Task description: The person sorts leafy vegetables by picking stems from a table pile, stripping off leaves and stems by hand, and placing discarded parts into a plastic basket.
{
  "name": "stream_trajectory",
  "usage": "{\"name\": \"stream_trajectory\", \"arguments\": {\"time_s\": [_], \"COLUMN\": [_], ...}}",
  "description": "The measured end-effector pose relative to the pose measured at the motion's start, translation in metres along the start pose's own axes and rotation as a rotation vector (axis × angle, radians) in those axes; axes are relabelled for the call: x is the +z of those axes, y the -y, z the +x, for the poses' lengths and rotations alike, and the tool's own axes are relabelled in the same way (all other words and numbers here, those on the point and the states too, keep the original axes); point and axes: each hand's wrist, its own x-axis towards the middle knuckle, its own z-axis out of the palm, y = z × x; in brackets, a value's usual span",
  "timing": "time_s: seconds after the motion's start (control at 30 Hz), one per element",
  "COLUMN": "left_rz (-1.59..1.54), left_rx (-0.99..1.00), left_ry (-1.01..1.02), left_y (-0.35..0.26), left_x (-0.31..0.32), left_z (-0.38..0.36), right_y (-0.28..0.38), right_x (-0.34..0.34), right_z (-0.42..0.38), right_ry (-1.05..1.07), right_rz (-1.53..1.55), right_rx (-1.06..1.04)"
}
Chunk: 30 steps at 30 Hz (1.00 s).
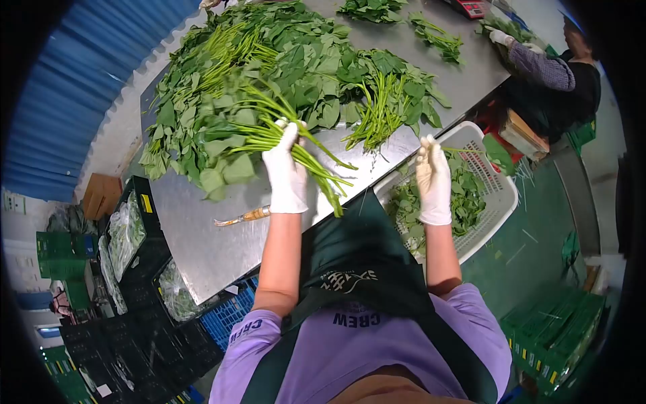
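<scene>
My left hand (288,165), in a white glove, is closed around a bunch of leafy green stems (259,138) above the metal table. The cut ends point toward my body and the leaves spread away to the left. My right hand (434,180), also gloved, is raised over a white plastic basket (506,202). Its fingers are bent together, and a thin stem with one broad leaf (498,155) reaches out from them to the right. Loose leaves (468,205) lie in the basket. A small knife (252,215) with a wooden handle rests on the table beside my left wrist.
A large pile of greens (303,60) covers the far side of the metal table (195,236), with a separate bunch (383,101) to its right. A co-worker (555,74) handles greens at the far right. Crates (128,236) stand at left.
</scene>
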Motion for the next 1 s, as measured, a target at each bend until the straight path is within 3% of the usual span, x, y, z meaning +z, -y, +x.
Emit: {"name": "stream_trajectory", "arguments": {"time_s": [0.03,0.13,0.17,0.23,0.33,0.37,0.43,0.53,0.63,0.67,0.7,0.83,1.0], "left_rz": [-0.063,-0.152,-0.166,-0.187,-0.134,-0.128,-0.152,-0.19,-0.153,-0.142,-0.133,-0.025,0.042], "left_rx": [-0.017,-0.112,-0.146,-0.203,0.01,0.097,0.089,0.046,-0.017,-0.02,-0.024,-0.018,-0.019], "left_ry": [-0.028,-0.053,-0.046,-0.006,0.009,0.021,-0.028,0.086,0.063,0.023,-0.008,-0.172,-0.174], "left_y": [-0.008,-0.014,-0.017,-0.011,-0.013,-0.018,-0.03,-0.039,-0.039,-0.035,-0.035,-0.035,-0.041], "left_x": [0.001,0.001,0.003,-0.006,0.003,0.007,0.007,-0.008,-0.026,-0.029,-0.025,-0.018,-0.015], "left_z": [0.002,-0.001,-0.005,-0.003,-0.016,-0.021,-0.026,-0.022,-0.018,-0.018,-0.02,-0.02,-0.018], "right_y": [0.009,0.008,-0.003,-0.027,-0.052,-0.056,-0.058,-0.07,-0.075,-0.092,-0.096,-0.085,-0.079], "right_x": [0.004,0.028,0.022,0.028,0.048,0.053,0.067,0.073,0.088,0.077,0.087,0.127,0.142], "right_z": [0.004,0.011,0.023,0.044,0.075,0.089,0.112,0.135,0.126,0.129,0.118,0.051,0.021], "right_ry": [-0.004,0.019,0.113,0.228,0.166,0.15,0.121,0.125,0.232,0.352,0.35,0.462,0.599], "right_rz": [0.006,-0.593,-0.765,-1.09,-1.681,-1.774,-1.949,-1.978,-1.582,-1.307,-1.112,-1.149,-1.188], "right_rx": [0.035,0.06,0.018,-0.11,-0.539,-0.42,-0.171,-0.117,-0.055,-0.182,-0.076,-0.455,-0.925]}}
